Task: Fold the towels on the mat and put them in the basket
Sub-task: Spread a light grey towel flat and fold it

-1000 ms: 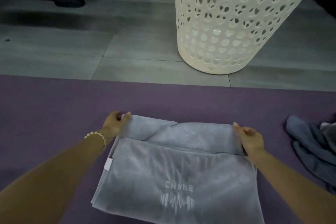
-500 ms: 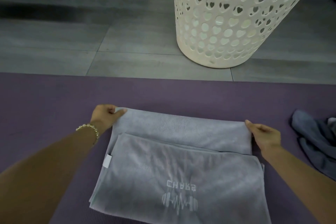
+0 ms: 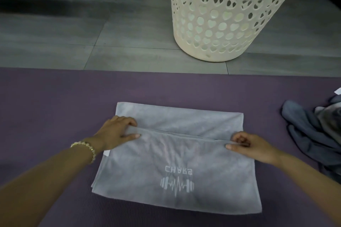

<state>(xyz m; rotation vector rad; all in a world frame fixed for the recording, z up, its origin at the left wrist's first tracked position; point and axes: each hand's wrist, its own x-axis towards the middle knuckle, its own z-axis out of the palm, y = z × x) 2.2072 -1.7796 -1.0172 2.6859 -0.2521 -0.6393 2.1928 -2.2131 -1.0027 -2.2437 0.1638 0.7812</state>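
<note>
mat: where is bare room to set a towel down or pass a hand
Bare mat lies left of the grey towel, and in a wide strip between its far edge and the tiled floor. A narrower gap separates it from the crumpled dark towels at the right, the crowded side. The left hand and right hand pinch its fold.

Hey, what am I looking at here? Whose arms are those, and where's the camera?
No machine here: these are a person's bare arms, filmed by a camera on their head, looking down. A purple mat lies on a grey floor. On it, a partly folded light grey towel; the left hand and right hand each pinch its top layer's edge. Darker towels lie heaped at the right, and a white holed basket stands beyond the mat.
</note>
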